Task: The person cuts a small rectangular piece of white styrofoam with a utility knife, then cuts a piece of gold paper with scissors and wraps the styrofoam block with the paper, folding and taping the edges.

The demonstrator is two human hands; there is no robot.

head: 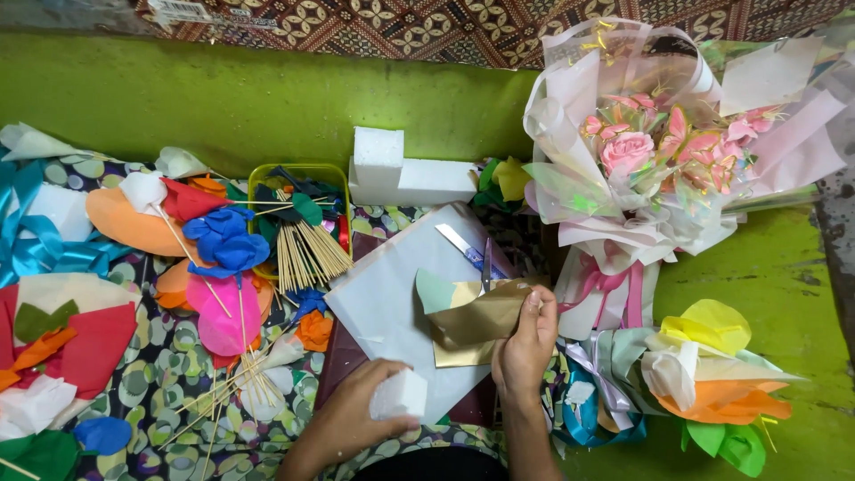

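My left hand grips a small white foam block low in the middle of the view. To its right, my right hand pinches the edge of a sheet of gold paper, which curls up with a pale green side showing. Both rest over a large white sheet lying on a dark red board. A pair of scissors with blue handles lies just above the gold paper.
A yellow basket with wooden skewers stands left of centre. Paper flowers and coloured paper scraps cover the patterned cloth at left. A white foam slab leans on the green wall. A pink wrapped bouquet and paper flowers lie right.
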